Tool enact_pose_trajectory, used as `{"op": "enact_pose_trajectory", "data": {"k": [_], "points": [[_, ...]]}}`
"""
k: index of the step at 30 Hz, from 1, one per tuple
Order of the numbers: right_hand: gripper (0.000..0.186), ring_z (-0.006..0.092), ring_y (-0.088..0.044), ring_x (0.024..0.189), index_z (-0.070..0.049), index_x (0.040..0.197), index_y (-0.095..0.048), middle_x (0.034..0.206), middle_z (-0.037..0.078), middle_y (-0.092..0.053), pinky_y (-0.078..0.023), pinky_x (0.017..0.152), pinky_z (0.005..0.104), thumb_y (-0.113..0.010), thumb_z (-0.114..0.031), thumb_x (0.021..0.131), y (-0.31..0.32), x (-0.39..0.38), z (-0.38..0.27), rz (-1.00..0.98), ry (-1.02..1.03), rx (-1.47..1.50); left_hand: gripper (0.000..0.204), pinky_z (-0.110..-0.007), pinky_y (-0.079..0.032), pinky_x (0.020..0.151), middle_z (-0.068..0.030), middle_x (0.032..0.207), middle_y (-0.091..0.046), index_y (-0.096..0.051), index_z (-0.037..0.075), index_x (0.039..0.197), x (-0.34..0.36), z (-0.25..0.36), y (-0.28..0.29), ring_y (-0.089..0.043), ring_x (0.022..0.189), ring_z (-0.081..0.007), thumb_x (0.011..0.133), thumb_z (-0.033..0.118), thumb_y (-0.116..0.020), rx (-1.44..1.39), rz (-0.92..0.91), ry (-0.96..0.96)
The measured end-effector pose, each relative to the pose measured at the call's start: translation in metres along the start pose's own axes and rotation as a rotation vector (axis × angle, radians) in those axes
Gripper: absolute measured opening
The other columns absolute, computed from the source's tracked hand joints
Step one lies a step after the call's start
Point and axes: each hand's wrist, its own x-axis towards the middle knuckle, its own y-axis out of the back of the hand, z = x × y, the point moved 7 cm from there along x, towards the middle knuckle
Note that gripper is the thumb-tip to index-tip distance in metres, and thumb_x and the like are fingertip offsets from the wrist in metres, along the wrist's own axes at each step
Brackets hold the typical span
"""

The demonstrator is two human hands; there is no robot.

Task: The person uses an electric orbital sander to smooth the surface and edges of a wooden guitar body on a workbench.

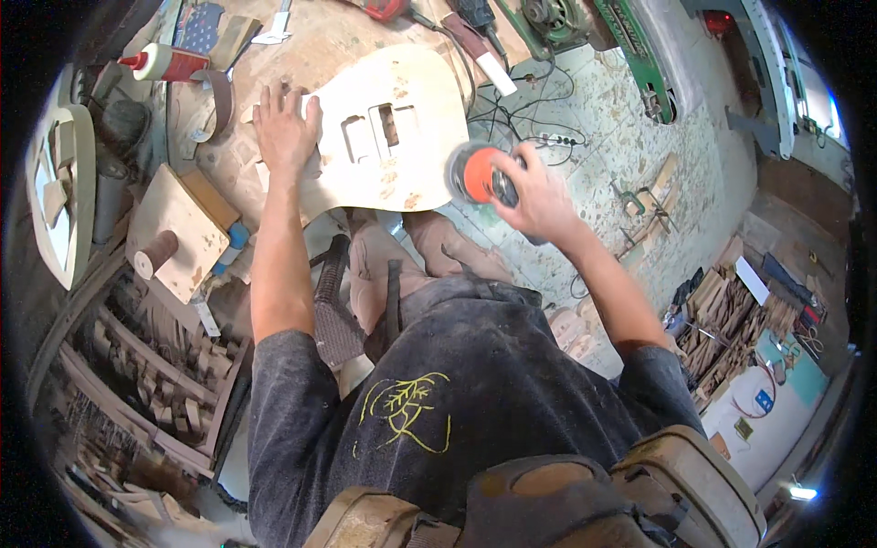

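A pale wooden guitar body (pixel 352 178) lies on the workbench, with cut-out cavities in its middle and brownish patches on its face. My left hand (pixel 286 132) lies on its left end, fingers spread and pointing away from me. Wrapped round an orange and black handheld sander (pixel 479 174) is my right hand (pixel 537 196). The sander is at the body's right edge, its pad turned toward that edge; whether pad and wood touch I cannot tell.
A glue bottle (pixel 169 63) with a red cap lies at the far left of the bench, near a white caliper (pixel 274 26). Black cables (pixel 512 114) tangle beyond the body's right side. Scrap wood (pixel 717 320) is heaped at the right.
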Motion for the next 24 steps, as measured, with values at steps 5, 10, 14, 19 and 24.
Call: {"op": "enact_pose_trajectory", "data": {"k": [5, 10, 14, 19, 24], "points": [[0.057, 0.0433, -0.065, 0.095, -0.018, 0.130, -0.055, 0.117, 0.018, -0.052, -0.056, 0.078, 0.0508, -0.078, -0.027, 0.079, 0.013, 0.021, 0.011, 0.004, -0.020, -0.081, 0.046, -0.052, -0.027, 0.121, -0.0135, 0.151, -0.050, -0.069, 0.014, 0.126, 0.000, 0.000, 0.001, -0.039, 0.145, -0.0341, 0.098, 0.046, -0.053, 0.001, 0.021, -0.014], [0.059, 0.0424, -0.065, 0.098, -0.021, 0.133, -0.054, 0.117, 0.017, -0.055, -0.056, 0.080, 0.0508, -0.078, -0.028, 0.080, 0.035, 0.081, 0.026, 0.034, 0.095, -0.157, 0.044, -0.052, -0.027, 0.120, -0.0140, 0.151, -0.050, -0.066, 0.017, 0.130, 0.001, -0.002, -0.002, -0.037, 0.147, -0.0334, 0.100, 0.046, -0.052, 0.049, -0.002, -0.021], [0.060, 0.0403, -0.066, 0.100, -0.020, 0.134, -0.055, 0.121, 0.018, -0.056, -0.057, 0.082, 0.0489, -0.077, -0.026, 0.078, 0.035, 0.097, 0.013, 0.130, 0.212, -0.178, 0.044, -0.053, -0.027, 0.121, -0.0128, 0.152, -0.050, -0.066, 0.018, 0.131, 0.005, -0.001, -0.002, -0.036, 0.148, -0.0334, 0.101, 0.046, -0.051, 0.054, -0.006, -0.021], [0.061, 0.0398, -0.067, 0.099, -0.020, 0.133, -0.056, 0.123, 0.019, -0.055, -0.058, 0.081, 0.0478, -0.077, -0.025, 0.077, 0.018, 0.071, 0.002, 0.033, 0.190, -0.122, 0.044, -0.053, -0.027, 0.121, -0.0130, 0.153, -0.049, -0.066, 0.018, 0.130, 0.001, -0.001, 0.000, -0.036, 0.148, -0.0337, 0.101, 0.046, -0.050, 0.040, 0.000, -0.005], [0.060, 0.0442, -0.066, 0.101, -0.020, 0.134, -0.054, 0.123, 0.018, -0.054, -0.056, 0.086, 0.0512, -0.078, -0.029, 0.080, 0.027, 0.081, 0.011, 0.105, 0.037, -0.122, 0.042, -0.053, -0.027, 0.120, -0.0137, 0.151, -0.051, -0.067, 0.017, 0.128, 0.002, 0.000, 0.001, -0.037, 0.147, -0.0342, 0.101, 0.045, -0.051, 0.037, 0.004, -0.023]]}}
